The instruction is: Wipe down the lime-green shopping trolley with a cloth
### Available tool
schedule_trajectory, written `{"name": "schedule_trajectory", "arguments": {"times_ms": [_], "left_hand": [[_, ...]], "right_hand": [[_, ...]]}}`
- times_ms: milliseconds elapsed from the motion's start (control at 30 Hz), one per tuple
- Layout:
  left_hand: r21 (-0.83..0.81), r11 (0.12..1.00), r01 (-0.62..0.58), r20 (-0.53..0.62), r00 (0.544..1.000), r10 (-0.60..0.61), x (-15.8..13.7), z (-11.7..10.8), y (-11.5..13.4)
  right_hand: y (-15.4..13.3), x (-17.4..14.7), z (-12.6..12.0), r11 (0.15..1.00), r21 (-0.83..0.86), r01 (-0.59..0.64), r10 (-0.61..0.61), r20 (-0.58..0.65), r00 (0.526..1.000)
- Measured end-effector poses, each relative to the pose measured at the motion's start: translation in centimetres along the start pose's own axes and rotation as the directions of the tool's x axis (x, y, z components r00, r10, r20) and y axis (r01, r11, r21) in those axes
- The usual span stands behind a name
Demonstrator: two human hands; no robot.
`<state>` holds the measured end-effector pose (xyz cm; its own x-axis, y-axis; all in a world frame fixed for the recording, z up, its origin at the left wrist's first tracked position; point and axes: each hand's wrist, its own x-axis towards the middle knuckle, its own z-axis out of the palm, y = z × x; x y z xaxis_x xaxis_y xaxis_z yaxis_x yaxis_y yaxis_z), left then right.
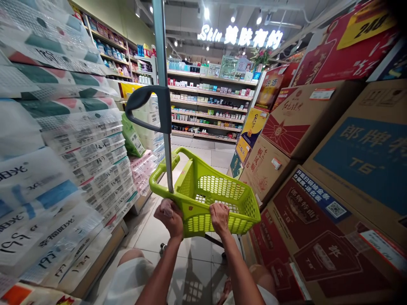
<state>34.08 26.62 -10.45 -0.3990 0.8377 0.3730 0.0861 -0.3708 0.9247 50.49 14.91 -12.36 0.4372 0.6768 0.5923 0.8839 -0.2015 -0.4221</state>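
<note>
In front of me stands a lime-green shopping basket cart (219, 190) with perforated sides and a tall metal pole (163, 51). A dark grey loop handle (148, 93) is fixed to the pole. My left hand (173, 220) is closed around a crumpled pale cloth (167, 208), right beside the cart's near left corner. Whether its fingers also touch the cart, I cannot tell. Over the near rim of the basket, the fingers of my right hand (220, 217) are curled and grip it. Only bare perforated plastic shows inside the basket.
Packs of tissue paper (95, 156) are stacked high close on the left. Cardboard liquor cartons (318, 212) form a wall on the right. Beyond the cart, shelves of skincare products (210, 101) stand across the tiled aisle (206, 146).
</note>
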Motion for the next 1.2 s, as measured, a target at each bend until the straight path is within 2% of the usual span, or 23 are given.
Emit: {"name": "schedule_trajectory", "arguments": {"times_ms": [100,133,200,300,400,533,633,733,800,867,933,1000,1033,1100,1200], "left_hand": [[0.042,0.974,-0.224,-0.041,0.973,0.225,4.9,0.3,2.7],[0.078,0.951,-0.3,-0.003,0.954,0.301,6.5,0.3,3.7],[0.162,0.89,-0.426,0.143,0.902,0.406,8.7,0.0,5.2],[0.244,0.811,-0.533,0.333,0.831,0.446,8.4,-0.9,5.7],[0.229,0.808,-0.543,0.34,0.822,0.456,5.5,-1.9,4.3],[0.143,0.866,-0.479,0.316,0.852,0.418,2.4,-2.3,2.5],[0.051,0.92,-0.389,0.35,0.869,0.349,1.0,-1.8,2.9],[-0.03,0.941,-0.338,0.451,0.835,0.315,0.3,-1.6,3.9],[-0.057,0.937,-0.343,0.486,0.811,0.327,0.8,-1.7,4.3],[-0.069,0.932,-0.355,0.485,0.805,0.342,2.0,-2.0,4.1],[-0.058,0.93,-0.362,0.442,0.826,0.349,3.6,-2.2,3.7],[-0.015,0.92,-0.391,0.352,0.859,0.371,5.2,-2.4,3.3],[0.017,0.906,-0.423,0.321,0.861,0.395,5.9,-2.4,3.3],[0.101,0.856,-0.507,0.33,0.828,0.452,7.3,-2.4,4.1],[0.248,0.746,-0.618,0.531,0.731,0.429,9.1,-2.2,6.8]], "right_hand": [[0.3,-0.1,-0.4,1.0,0.01,-0.001,0.001,0.014,1.0],[0.4,-0.1,-0.5,1.0,0.009,0.001,-0.001,0.014,1.0],[0.6,-0.2,-0.6,1.0,-0.005,0.01,-0.01,0.005,1.0],[0.7,-0.4,-0.7,0.999,-0.049,0.022,-0.023,-0.023,0.999],[0.9,-0.5,-0.9,0.998,-0.059,0.029,-0.031,-0.035,0.999],[1.2,-0.6,-1.1,0.999,-0.025,0.037,-0.038,-0.023,0.999],[1.4,-0.7,-1.3,0.999,-0.024,0.023,-0.024,-0.042,0.999],[1.7,-0.7,-1.4,1.0,-0.024,0.02,-0.021,-0.053,0.998],[1.9,-0.7,-1.6,1.0,-0.013,0.02,-0.02,-0.048,0.999],[2.1,-0.8,-1.8,1.0,0.011,0.016,-0.016,-0.038,0.999],[2.5,-1.0,-1.9,0.999,0.033,0.015,-0.014,-0.029,0.999],[2.9,-1.2,-2.1,0.999,0.043,0.023,-0.022,-0.019,1.0],[3.0,-1.3,-2.2,0.999,0.044,0.024,-0.024,-0.009,1.0],[3.0,-1.2,-2.5,0.999,0.039,0.006,-0.007,0.022,1.0],[1.6,-0.1,-3.0,0.998,-0.012,-0.06,0.06,0.076,0.995]]}}
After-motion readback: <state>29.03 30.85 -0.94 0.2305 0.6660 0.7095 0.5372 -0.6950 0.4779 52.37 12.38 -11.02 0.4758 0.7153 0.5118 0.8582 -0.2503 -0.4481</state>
